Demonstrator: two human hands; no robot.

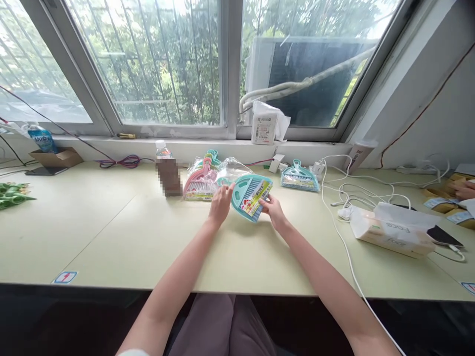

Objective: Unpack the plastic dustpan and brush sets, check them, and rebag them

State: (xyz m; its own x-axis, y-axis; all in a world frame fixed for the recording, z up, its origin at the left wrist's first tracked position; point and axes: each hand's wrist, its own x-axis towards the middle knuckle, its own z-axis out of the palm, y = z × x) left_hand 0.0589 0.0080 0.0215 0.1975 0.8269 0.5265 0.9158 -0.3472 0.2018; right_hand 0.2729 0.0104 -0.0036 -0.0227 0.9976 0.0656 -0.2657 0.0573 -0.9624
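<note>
Nearest to us, at the bottom centre of the frame, our lap in dark purplish trousers [208, 326] sits under the edge of the pale table [148, 247], with a small arrow sticker [66, 277] at lower left. Just above the centre of the tabletop we hold a turquoise dustpan-and-brush set [243, 190], tilted, its yellow-green label facing us. Our left hand [220, 200] has its fingers bent together, pinching the set at its upper left, by the handle end; our right hand [273, 210] pinches its lower right edge between thumb and fingers. At right we see a tissue pack [393, 232] among white cables [336, 222], and another person's hand [465, 190] at the frame's edge. At far left lie green leaf-like pieces [15, 195]. Farther back, left of our set, a wrapped pink set [202, 185] lies beside a bottle [168, 173] whose lower part is blurred; to the right, a second turquoise set [299, 177] lies flat in its wrap. Beyond, on the sill, stand a white paper packet [264, 128] and a yellow-handled tool [126, 135], under windows [166, 59] showing bars and foliage.
</note>
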